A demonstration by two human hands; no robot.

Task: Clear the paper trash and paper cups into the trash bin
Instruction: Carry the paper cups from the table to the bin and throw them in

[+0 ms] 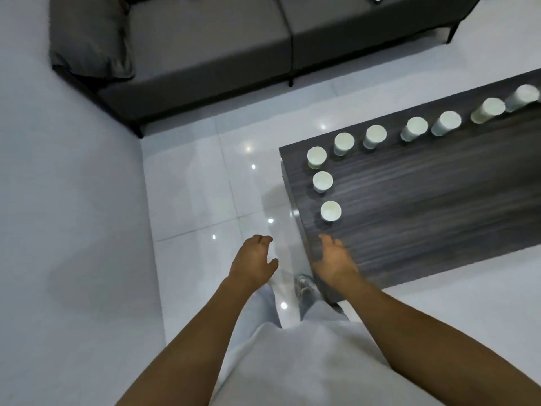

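Hands (pixel 254 260) (pixel 333 260) reach forward, fingers loose (both empty).

Dim, soft-focus wide-angle view; lamp glare dots the glossy floor (pixel 234 183).

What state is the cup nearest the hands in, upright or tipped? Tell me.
Upright. The nearest cup stands on the table with its round mouth facing up. Whether it is empty, cannot tell.

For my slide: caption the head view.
Both hands empty, reaching toward paper cups lining the table.
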